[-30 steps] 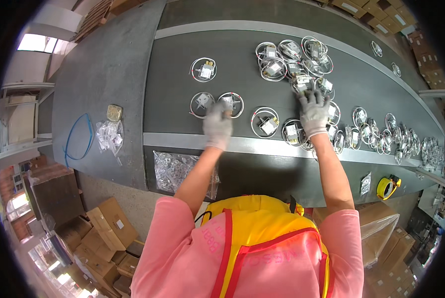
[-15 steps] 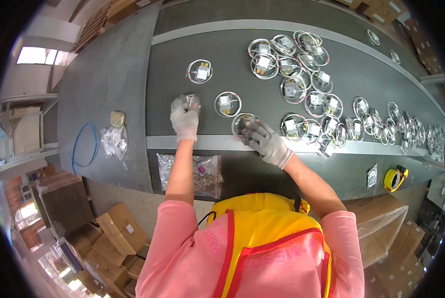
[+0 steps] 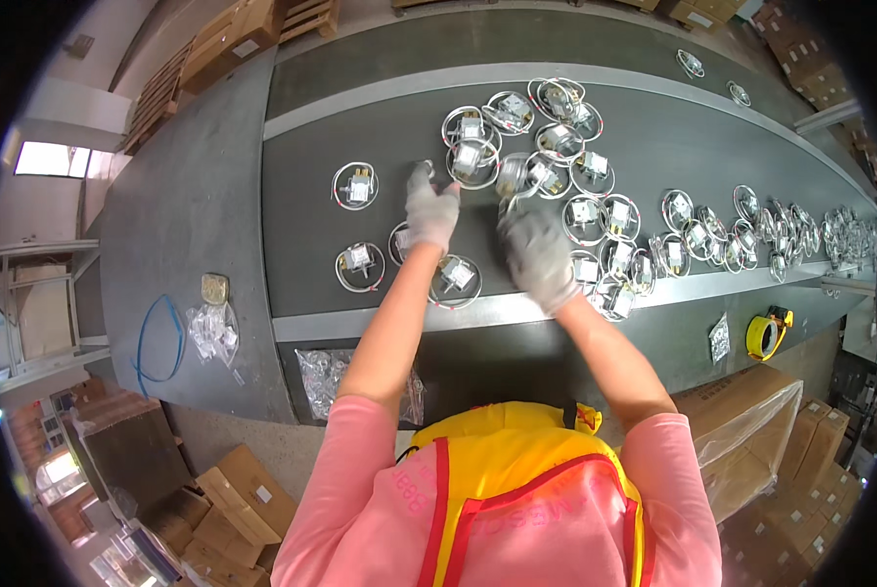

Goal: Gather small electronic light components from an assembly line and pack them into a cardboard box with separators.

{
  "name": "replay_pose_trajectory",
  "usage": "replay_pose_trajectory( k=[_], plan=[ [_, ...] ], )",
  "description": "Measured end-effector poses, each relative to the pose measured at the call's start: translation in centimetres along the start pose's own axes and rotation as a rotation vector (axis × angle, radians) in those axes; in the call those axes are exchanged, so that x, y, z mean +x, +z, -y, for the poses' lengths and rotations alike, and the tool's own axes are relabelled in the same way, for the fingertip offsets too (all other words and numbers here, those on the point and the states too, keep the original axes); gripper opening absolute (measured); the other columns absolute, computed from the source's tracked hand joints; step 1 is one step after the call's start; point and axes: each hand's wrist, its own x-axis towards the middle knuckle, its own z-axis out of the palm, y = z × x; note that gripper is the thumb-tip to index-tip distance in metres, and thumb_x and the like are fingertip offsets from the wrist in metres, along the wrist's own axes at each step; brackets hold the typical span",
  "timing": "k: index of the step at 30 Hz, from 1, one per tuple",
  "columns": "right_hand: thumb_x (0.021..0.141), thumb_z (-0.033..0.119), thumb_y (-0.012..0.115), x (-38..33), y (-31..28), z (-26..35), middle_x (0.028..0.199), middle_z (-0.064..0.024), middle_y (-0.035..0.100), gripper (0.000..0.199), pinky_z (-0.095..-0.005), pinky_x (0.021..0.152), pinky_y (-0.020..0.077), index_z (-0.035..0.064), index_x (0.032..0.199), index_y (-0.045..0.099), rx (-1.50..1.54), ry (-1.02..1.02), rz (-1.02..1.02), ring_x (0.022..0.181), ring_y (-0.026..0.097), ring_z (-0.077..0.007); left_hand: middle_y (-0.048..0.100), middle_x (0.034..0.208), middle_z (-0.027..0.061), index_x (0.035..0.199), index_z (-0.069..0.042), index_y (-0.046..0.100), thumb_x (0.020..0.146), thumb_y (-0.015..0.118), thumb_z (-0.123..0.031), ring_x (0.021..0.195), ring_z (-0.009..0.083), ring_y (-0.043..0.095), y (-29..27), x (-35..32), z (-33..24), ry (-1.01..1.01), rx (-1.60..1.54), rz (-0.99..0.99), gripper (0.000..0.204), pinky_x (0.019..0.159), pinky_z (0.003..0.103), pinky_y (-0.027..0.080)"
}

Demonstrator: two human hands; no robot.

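Note:
My left hand [image 3: 431,210], in a pale glove, is over the dark belt [image 3: 301,259] with thumb and fingers apart and nothing visible in them. It is just left of a thermostat [image 3: 472,158] with a coiled capillary tube. My right hand [image 3: 538,252], gloved and slightly blurred, has its fingers closed at the lower edge of another coiled thermostat [image 3: 513,176], also blurred. Single thermostats lie at the left [image 3: 357,186], near left [image 3: 358,259] and beside my left forearm [image 3: 456,278]. One more [image 3: 399,240] is partly hidden by that forearm.
Many coiled thermostats [image 3: 616,217] cover the belt's right side. A plastic bag of small parts [image 3: 326,377] lies by the near edge. A blue strap [image 3: 176,342] and clear bag [image 3: 213,331] are on the left table. Yellow tape [image 3: 763,336] sits at near right.
Both hands have let go of the thermostats they were at, which now lie on the belt's near left. They have moved right and farther out, to the group of coils. The view has shifted.

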Motion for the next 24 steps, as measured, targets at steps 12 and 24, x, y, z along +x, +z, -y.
replay_pose_trajectory(
  k=[12,24],
  plan=[
    [0.078,0.015,0.06,2.5,3.5,-5.5,0.106,-0.0166,0.059,0.031,-0.0447,0.085,0.0459,0.0055,0.107,0.057,0.051,0.284,0.147,0.097,0.056,-0.0353,0.066,0.098,0.0048,0.111,-0.003,0.063,0.088,0.061,-0.007,0.087,0.0129,0.063,-2.9,5.7,3.6,-0.384,-0.578,0.297,0.023,0.066,0.028,0.051],
    [0.073,0.015,0.066,11.2,5.7,-9.6,0.122,-0.0167,0.051,0.052,-0.0436,0.099,0.0406,0.0095,0.122,0.049,0.095,0.265,-0.104,0.113,0.049,-0.0376,0.047,0.133,0.0131,0.124,-0.018,0.054,0.073,0.073,-0.019,0.128,0.0338,0.041,-2.1,9.4,1.3,0.402,0.476,0.076,0.054,0.103,0.041,0.039]
  ],
)
